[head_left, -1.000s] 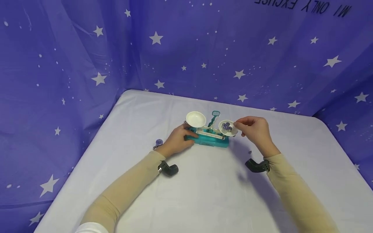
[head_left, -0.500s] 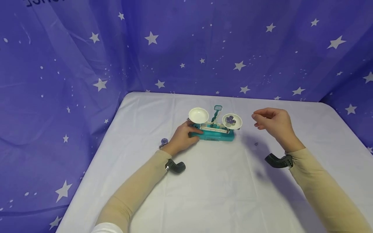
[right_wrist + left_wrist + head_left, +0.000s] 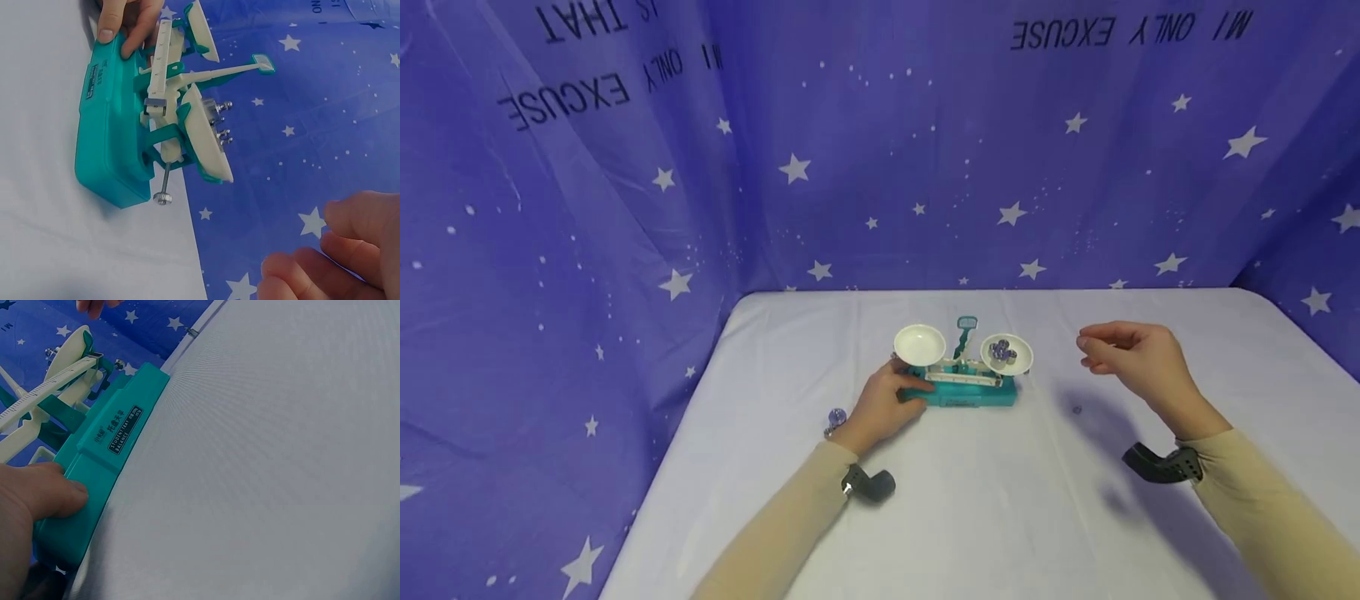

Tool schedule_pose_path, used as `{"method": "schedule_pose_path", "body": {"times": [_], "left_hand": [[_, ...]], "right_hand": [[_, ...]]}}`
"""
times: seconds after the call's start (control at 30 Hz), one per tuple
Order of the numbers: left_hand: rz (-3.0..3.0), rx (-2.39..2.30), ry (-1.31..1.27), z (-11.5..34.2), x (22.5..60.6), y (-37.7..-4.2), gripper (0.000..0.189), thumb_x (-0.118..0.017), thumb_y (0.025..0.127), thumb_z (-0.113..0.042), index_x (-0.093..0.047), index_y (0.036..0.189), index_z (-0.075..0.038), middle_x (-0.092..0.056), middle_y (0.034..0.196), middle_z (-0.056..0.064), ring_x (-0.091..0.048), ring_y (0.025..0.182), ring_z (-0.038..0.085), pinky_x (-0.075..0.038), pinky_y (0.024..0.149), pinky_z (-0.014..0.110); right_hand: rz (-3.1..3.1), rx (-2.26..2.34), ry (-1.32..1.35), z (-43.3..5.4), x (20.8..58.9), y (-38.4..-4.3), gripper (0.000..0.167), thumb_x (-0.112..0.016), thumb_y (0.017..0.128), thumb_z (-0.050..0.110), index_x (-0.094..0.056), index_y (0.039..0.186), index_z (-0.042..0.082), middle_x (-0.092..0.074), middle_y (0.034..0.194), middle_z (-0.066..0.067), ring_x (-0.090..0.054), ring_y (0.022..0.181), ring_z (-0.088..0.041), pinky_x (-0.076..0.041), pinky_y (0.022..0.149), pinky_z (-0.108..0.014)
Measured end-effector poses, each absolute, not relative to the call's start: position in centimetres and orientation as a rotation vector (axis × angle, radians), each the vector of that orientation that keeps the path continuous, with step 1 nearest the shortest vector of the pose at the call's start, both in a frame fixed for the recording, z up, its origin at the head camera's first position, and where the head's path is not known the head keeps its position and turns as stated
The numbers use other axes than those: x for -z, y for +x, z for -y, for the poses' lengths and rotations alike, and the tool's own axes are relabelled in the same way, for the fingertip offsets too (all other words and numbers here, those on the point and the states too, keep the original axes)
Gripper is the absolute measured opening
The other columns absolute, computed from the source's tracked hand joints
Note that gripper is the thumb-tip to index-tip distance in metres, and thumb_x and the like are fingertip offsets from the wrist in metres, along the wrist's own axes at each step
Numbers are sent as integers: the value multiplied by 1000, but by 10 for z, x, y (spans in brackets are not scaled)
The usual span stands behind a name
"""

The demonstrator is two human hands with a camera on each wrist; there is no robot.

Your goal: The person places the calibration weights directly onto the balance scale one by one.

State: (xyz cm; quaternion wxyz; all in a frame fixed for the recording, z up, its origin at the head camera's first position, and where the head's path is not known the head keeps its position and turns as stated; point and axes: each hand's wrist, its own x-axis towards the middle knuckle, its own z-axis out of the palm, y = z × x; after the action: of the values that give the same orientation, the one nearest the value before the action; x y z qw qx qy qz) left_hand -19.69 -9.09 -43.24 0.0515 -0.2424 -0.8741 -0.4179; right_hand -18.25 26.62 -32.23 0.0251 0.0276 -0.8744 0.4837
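Observation:
A teal balance scale with two white pans stands on the white table. My left hand grips the left end of its base, thumb on the front face. Several metal weights sit together in the right pan, while the left pan is bare. To the right of the scale my right hand hovers with loosely bent fingers. In the right wrist view, thumb and fingertips stand apart with nothing between them.
A small weight lies on the table below my right hand. More weights stand left of my left wrist. A purple star-printed curtain rises behind the table.
My right hand has drawn back from the right pan's rim and moved right, away from the scale. The left hand keeps its grip on the base. The head view has tilted upward.

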Motion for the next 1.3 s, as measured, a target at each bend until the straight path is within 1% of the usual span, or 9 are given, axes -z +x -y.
{"method": "schedule_pose_path", "body": {"times": [0.17,0.37,0.47,0.57,0.67,0.77,0.97,1.17,1.3], "left_hand": [[2666,1309,-719,86,451,-173,22,-74,79,-5,-81,100,-6,-60,140,20,-55,136,39,-43,116,53],[2639,1301,-692,93,439,-182,22,-75,78,-3,-80,99,-5,-60,140,22,-55,135,41,-42,117,54],[2632,1286,-710,93,433,-192,22,-74,78,-4,-80,100,-5,-59,140,22,-54,135,41,-43,116,54],[2631,1282,-725,93,430,-198,22,-74,79,-4,-80,101,-5,-59,140,23,-54,135,41,-43,117,54],[2620,1289,-716,95,427,-200,22,-74,79,-4,-80,100,-4,-59,139,23,-55,134,41,-43,116,54],[2610,1281,-690,98,426,-202,22,-75,78,-3,-81,99,-5,-60,137,23,-56,133,41,-44,115,54],[2602,1277,-708,98,427,-205,22,-74,79,-3,-81,100,-5,-59,138,24,-56,133,41,-45,115,54],[2592,1298,-721,93,430,-205,23,-74,79,-4,-80,101,-4,-59,139,24,-55,134,42,-44,115,55],[2634,1308,-717,94,437,-196,22,-73,79,-4,-80,100,-4,-59,140,23,-55,135,41,-43,117,55]], "right_hand": [[2729,-1515,70,-278,343,-165,43,-71,96,25,-65,123,-7,-70,86,30,-74,76,-1,-61,69,-20],[2698,-1547,37,-281,346,-168,47,-70,96,27,-64,125,-10,-71,83,30,-74,74,-1,-61,68,-19],[2683,-1560,19,-289,343,-170,33,-71,96,27,-70,118,3,-72,84,29,-74,73,0,-61,68,-18],[2663,-1595,6,-296,342,-171,12,-71,96,24,-74,107,21,-73,86,29,-74,72,-1,-61,69,-17],[2635,-1646,-6,-299,345,-174,9,-72,95,23,-73,101,29,-74,86,27,-75,72,-2,-61,69,-18],[2640,-1655,-16,-298,349,-178,12,-73,95,25,-74,107,23,-73,85,27,-75,73,-4,-61,70,-18],[2728,-1560,-45,-301,360,-178,49,-71,96,31,-65,127,-6,-72,82,29,-75,73,-4,-58,70,-14],[2744,-1590,-79,-305,374,-171,56,-71,96,32,-62,130,-10,-76,84,22,-74,73,-4,-60,70,-18],[2765,-1596,-106,-302,392,-159,53,-71,96,28,-62,130,-12,-79,87,9,-74,72,-5,-62,69,-22]]}}
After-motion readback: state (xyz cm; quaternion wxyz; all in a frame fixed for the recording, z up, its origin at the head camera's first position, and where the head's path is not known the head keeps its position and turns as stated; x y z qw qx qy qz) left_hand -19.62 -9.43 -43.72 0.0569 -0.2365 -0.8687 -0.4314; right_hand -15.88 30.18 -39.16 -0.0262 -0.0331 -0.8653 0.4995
